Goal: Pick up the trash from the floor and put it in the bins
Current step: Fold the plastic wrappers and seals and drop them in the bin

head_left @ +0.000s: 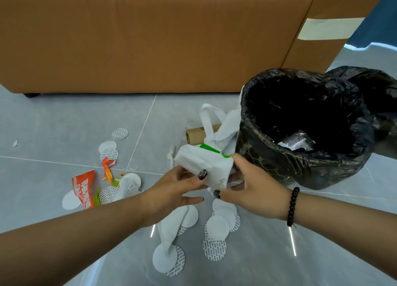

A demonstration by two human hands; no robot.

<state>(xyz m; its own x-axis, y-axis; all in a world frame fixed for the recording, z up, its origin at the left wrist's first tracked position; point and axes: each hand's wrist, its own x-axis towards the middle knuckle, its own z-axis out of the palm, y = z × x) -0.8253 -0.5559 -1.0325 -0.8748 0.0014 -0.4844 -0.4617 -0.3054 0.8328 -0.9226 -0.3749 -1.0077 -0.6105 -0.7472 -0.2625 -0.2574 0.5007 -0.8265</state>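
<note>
Two hands hold one piece of trash, but start with the biggest thing: the brown sofa fills the top of the view, standing on the grey tiled floor. Next in size is the bin, lined with a black bag, just right of the hands; a second black-lined bin sits behind it, partly cut off by the frame edge. Then comes the white bag with green print, lifted off the floor between the hands and just beside the near bin's rim. The left hand has its thumb curled over the bag's front, pinching it; the right hand grips the other end, fingers wrapped under.

Judging from this, the step in hand is carrying this bag to the bin; the next move calls for lifting it over the rim and letting go with both hands.

Smaller litter is still on the floor: a cardboard box behind the bag, a torn orange wrapper, and many white round pads scattered near the arms.

Hard to make out: what lies in the near bin beyond a crumpled clear wrapper, and whether the white straps belong to the held bag.
</note>
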